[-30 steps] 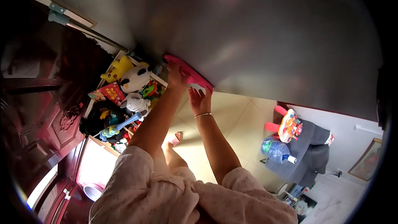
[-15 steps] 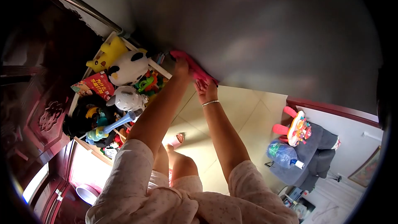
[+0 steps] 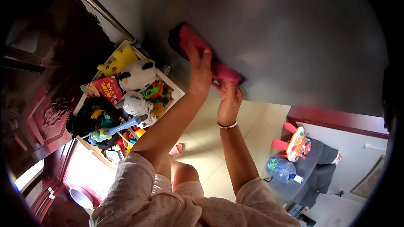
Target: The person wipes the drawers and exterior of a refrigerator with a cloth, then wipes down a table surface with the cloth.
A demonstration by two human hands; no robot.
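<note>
A pink cloth (image 3: pixel 225 72) with a dark edge lies against a large dark grey, smooth surface (image 3: pixel 303 38). My left hand (image 3: pixel 200 65) presses on its upper part, fingers over the fabric and thumb alongside. Lower and to the right, my right hand (image 3: pixel 230 98) grips the cloth's bottom end near the edge of the grey surface, its fingers closed and partly hidden. A bracelet (image 3: pixel 227 125) circles the right wrist.
At left, a wooden-edged toy bin (image 3: pixel 171 105) holds a panda plush (image 3: pixel 136 75), a yellow plush (image 3: pixel 120 61) and a red book (image 3: pixel 103 88). A dark red carved door (image 3: pixel 38 109) stands beside it. Lower right are a grey sofa (image 3: pixel 317 164) and a large plastic bottle (image 3: pixel 281 169).
Both hands have shifted relative to the grey surface, with the cloth now farther onto it. My right hand's fingers, spread before, have closed on the cloth's lower end.
</note>
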